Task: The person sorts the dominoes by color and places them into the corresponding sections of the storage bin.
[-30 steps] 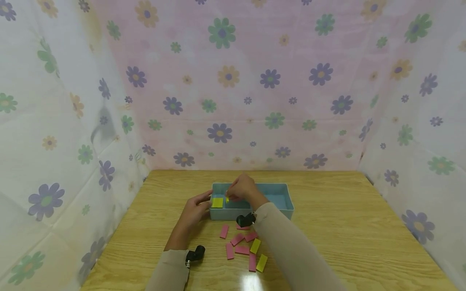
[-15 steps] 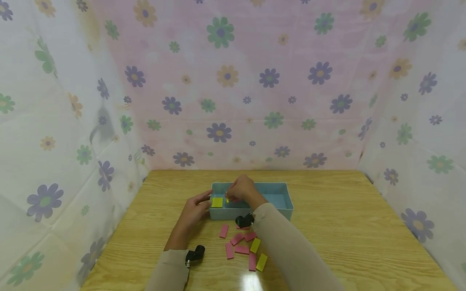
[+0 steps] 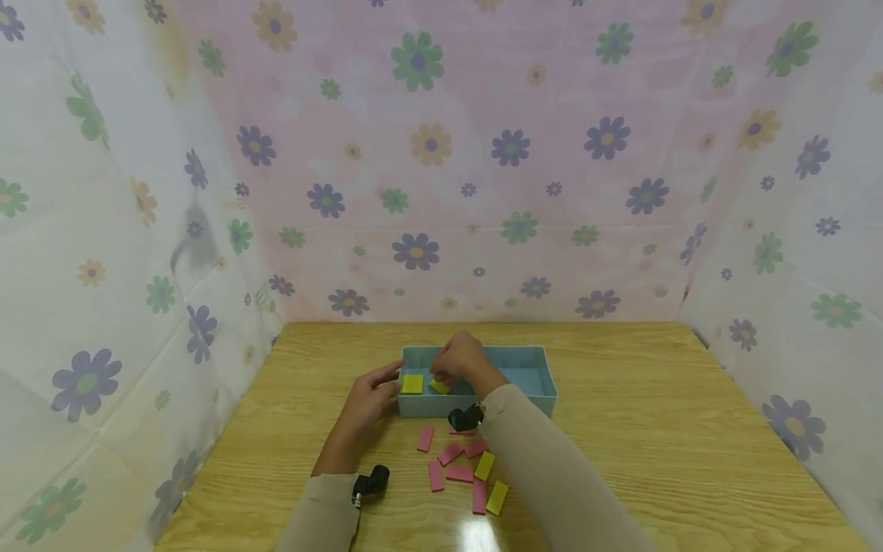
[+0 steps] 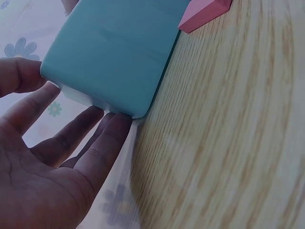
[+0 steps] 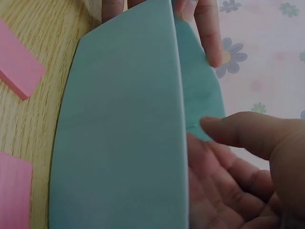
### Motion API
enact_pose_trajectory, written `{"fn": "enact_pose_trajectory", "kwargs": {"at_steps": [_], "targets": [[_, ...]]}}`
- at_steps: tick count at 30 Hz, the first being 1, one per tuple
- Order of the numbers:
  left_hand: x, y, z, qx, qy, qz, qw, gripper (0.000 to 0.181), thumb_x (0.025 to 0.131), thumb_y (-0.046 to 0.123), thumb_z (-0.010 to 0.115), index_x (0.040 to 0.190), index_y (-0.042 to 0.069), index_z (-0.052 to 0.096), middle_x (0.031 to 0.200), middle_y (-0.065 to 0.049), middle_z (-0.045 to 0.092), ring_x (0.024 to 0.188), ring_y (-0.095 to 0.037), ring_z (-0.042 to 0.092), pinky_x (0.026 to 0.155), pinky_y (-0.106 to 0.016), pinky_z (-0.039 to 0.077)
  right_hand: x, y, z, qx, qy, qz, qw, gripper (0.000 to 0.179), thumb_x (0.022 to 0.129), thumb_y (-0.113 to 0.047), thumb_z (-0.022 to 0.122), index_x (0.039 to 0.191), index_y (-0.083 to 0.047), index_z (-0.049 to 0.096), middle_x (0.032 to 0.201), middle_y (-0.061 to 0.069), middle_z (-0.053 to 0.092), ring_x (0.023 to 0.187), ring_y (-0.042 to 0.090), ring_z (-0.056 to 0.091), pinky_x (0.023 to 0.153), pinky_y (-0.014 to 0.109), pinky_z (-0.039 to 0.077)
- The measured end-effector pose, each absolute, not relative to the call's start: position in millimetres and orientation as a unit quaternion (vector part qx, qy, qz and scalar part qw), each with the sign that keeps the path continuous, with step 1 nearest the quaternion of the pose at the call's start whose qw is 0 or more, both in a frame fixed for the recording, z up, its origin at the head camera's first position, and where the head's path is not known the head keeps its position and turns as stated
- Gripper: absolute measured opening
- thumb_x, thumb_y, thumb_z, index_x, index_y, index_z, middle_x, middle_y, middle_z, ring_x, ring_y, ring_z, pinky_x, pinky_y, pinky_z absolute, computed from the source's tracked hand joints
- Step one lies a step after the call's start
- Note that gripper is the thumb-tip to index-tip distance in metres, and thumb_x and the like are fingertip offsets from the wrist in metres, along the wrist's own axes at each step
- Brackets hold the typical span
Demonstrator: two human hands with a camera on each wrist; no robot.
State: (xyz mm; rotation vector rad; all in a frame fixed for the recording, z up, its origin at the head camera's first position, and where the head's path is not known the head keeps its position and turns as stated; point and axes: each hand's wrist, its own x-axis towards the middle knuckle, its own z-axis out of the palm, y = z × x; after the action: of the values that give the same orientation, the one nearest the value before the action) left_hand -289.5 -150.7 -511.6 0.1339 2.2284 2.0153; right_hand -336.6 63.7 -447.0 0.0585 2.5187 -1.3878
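My left hand [image 3: 368, 402] steadies the left end of a blue box [image 3: 444, 406]; in the left wrist view its long fingers [image 4: 102, 150] lie against the end wall. My right hand [image 3: 461, 359] reaches down inside the box. Under its fingertips a small yellow rectangular block [image 3: 440, 387] lies at a slant on the box floor. The right wrist view shows the right thumb [image 5: 238, 131] apart from the bent fingers, whose tips are hidden behind the front wall. A yellow square [image 3: 412, 384], perhaps blocks side by side, fills the box's front left corner.
Several pink blocks [image 3: 435, 475] lie scattered on the wooden table [image 3: 621, 437] before the box. Among them are one yellow block [image 3: 485, 465] and another yellow block [image 3: 497, 498]. Flowered cloth [image 3: 469, 253] hangs around the table at the back and sides.
The yellow block at my right fingertips, earlier a thin sliver, now shows a broader face, slanted on the box floor. My left hand and the box have stayed put.
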Motion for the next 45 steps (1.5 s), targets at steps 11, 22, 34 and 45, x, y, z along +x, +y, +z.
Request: {"fn": "enact_pose_trajectory", "kwargs": {"at_steps": [11,22,34,45], "targets": [[-288,-151,-511,0.052,0.73,0.677,0.071,0.047,0.103,0.01,0.057,0.15,0.015,0.057,0.153,-0.024,0.051,0.133,-0.039,0.059,0.101,-0.047,0.057,-331,58,-438,0.004,0.885,-0.42,0.201,0.055,0.098,-0.038,0.067,0.13,0.007,0.06,0.094,0.012,0.061,0.084,0.032,0.067,0.082,0.048,0.062],[-287,-151,-512,0.054,0.733,0.674,0.072,0.047,0.103,0.009,0.056,0.149,0.017,0.058,0.152,-0.021,0.053,0.135,-0.038,0.058,0.103,-0.048,0.056,-328,52,-437,-0.043,0.911,-0.334,0.24,0.054,0.104,-0.051,0.053,0.118,-0.001,0.067,0.065,0.002,0.047,0.051,0.017,0.04,0.055,0.036,0.048],[-289,-151,-513,0.073,0.73,0.676,0.067,0.048,0.103,0.008,0.055,0.151,0.015,0.056,0.152,-0.025,0.052,0.134,-0.039,0.058,0.102,-0.048,0.056,-330,48,-443,-0.038,0.908,-0.356,0.217,0.057,0.104,-0.052,0.054,0.122,0.0,0.067,0.086,0.007,0.054,0.071,0.024,0.054,0.079,0.046,0.058],[-289,-151,-513,0.067,0.727,0.68,0.07,0.048,0.104,0.007,0.055,0.151,0.014,0.056,0.152,-0.026,0.051,0.134,-0.041,0.057,0.102,-0.049,0.056,-325,46,-444,-0.038,0.898,-0.388,0.206,0.073,0.105,-0.056,0.049,0.15,0.001,0.05,0.145,0.018,0.057,0.1,0.032,0.069,0.087,0.047,0.061]]}}
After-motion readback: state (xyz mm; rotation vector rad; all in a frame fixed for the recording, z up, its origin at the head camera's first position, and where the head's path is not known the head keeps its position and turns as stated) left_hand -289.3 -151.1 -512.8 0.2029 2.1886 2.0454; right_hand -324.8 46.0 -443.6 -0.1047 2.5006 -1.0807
